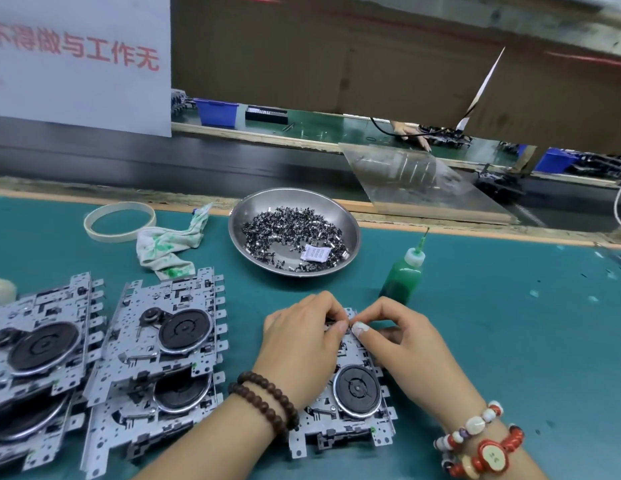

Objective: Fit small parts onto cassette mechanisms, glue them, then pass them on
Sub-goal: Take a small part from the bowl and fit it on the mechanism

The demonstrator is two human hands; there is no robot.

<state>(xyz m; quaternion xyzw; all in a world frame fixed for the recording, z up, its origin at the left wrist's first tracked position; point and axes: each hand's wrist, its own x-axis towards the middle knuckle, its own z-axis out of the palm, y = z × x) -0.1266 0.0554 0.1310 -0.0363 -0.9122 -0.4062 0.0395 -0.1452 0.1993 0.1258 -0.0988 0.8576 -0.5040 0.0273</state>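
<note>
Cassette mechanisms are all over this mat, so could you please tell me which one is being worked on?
The lone metal cassette mechanism nearest the green glue bottle; both hands pinch at its top edge. The others sit untouched in stacks at left.

One cassette mechanism (350, 400) lies near the bench's (510, 341) front edge, centre, under both hands: left hand (302, 337) and right hand (395, 337) meet fingertip to fingertip over its far end. Stacked mechanisms (94, 358) sit to its left, by the left edge. Behind the hands, a bowl (294, 230) holds small parts (291, 233) (plus a packet (314, 253)). Glue bottle (404, 271) stands right of the bowl. Rag (170, 242) and tape ring (119, 221) lie left of the bowl, near the back edge.
</note>
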